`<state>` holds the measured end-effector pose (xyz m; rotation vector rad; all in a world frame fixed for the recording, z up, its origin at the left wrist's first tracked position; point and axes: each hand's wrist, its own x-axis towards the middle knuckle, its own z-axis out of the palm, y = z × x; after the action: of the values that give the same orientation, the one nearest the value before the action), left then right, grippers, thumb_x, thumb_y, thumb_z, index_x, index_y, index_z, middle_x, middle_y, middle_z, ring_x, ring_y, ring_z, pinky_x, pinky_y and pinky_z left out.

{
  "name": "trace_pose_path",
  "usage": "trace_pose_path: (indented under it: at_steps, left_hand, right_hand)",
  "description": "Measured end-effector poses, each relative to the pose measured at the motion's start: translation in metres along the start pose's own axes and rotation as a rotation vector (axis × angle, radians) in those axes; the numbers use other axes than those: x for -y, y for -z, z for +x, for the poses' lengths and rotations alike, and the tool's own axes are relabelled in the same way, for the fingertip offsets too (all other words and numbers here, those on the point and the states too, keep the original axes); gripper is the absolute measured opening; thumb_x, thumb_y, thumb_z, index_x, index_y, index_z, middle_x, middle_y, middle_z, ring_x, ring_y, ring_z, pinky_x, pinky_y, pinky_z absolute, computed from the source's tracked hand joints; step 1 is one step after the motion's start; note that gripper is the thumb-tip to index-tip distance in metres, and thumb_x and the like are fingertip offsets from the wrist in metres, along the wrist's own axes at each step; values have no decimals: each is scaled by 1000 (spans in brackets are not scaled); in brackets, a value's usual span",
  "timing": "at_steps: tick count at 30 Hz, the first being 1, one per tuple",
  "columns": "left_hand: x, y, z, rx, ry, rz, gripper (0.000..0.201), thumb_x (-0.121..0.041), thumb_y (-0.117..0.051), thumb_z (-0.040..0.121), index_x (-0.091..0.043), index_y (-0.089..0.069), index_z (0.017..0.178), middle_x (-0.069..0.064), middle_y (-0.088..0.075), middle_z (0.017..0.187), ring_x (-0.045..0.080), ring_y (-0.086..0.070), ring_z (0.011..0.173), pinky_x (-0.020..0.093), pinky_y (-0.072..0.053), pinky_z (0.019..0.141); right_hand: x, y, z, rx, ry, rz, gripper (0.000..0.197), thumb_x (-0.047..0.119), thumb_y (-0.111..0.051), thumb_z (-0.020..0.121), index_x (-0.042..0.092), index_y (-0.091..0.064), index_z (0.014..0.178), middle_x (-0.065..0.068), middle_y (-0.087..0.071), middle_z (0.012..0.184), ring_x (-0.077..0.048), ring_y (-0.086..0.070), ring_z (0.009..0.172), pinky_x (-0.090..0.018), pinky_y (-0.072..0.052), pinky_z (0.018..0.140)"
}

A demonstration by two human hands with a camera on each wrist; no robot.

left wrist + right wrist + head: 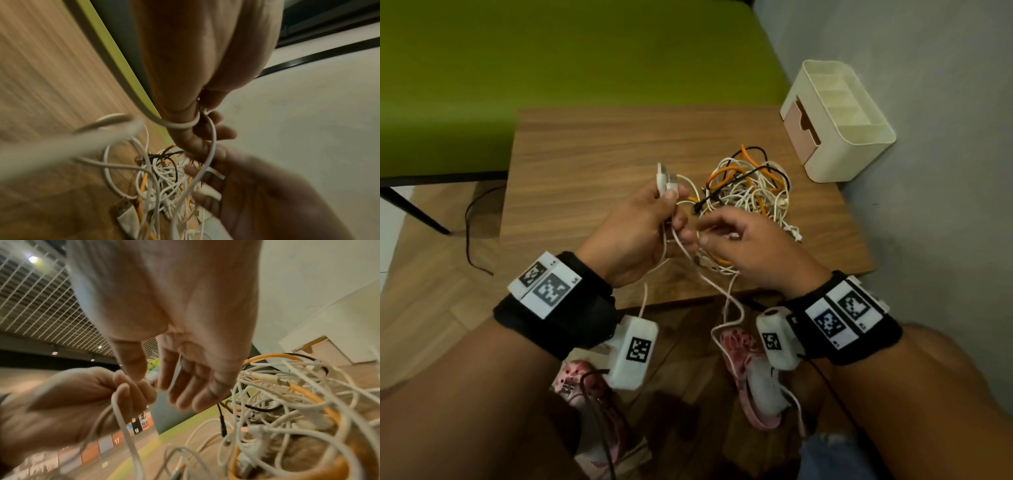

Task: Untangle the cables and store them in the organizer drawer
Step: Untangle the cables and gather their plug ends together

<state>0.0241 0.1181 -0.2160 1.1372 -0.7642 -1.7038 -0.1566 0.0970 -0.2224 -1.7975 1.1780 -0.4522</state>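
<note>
Cable tangle (750,192) heaped on desk (592,144) beside organizer (856,137); white cable (669,181) gripped in left hand (640,226); right hand (750,246) loosely spread, nothing held; cords judged light, limp, snag-prone; best taken near plugs

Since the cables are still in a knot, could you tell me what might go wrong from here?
1. The left hand grips white cables that run into the tangle; pulling may tighten the knot.
2. Some cable hangs off the table edge toward the feet and might snag.
3. The organizer drawer looks only slightly open, so it likely needs opening first.
</note>
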Motion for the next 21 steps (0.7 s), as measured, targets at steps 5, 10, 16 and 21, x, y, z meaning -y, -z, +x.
trace_pose_path:
  at_steps: [5, 10, 16, 21]
  left_hand:
    - [7, -12, 5, 63, -9, 168, 19, -20, -32, 106, -16, -49, 101, -3, -35, 63, 8, -31, 52, 23, -30, 51]
    - [9, -14, 8, 101, 10, 299, 21, -21, -33, 106, -10, -51, 103, -1, -31, 64, 8, -28, 51, 24, -28, 51]
    - [5, -10, 3, 90, 4, 113, 26, -28, -30, 106, -13, -48, 95, -1, -34, 63, 10, -28, 53, 26, -24, 53]
    - [11, -5, 2, 79, -3, 72, 30, -27, -31, 105, -10, -54, 96, 3, -41, 66, 14, -35, 55, 28, -28, 57]
  right_hand:
    - [3, 1, 13, -259, 152, 248, 31, 20, -68, 92, 21, -63, 122, -1, -62, 99, -12, -58, 84, -34, -55, 79]
    - [5, -3, 25, -245, 156, 334, 35, 15, -70, 89, 17, -64, 123, -17, -59, 108, -33, -62, 90, -42, -58, 85]
    - [3, 2, 29, -242, 134, 314, 35, 8, -74, 84, 16, -66, 118, -15, -57, 115, -33, -64, 94, -35, -59, 83]
    - [3, 3, 28, -166, 134, 437, 24, -4, -71, 83, 12, -67, 99, -10, -65, 93, -17, -65, 85, -35, -59, 80]
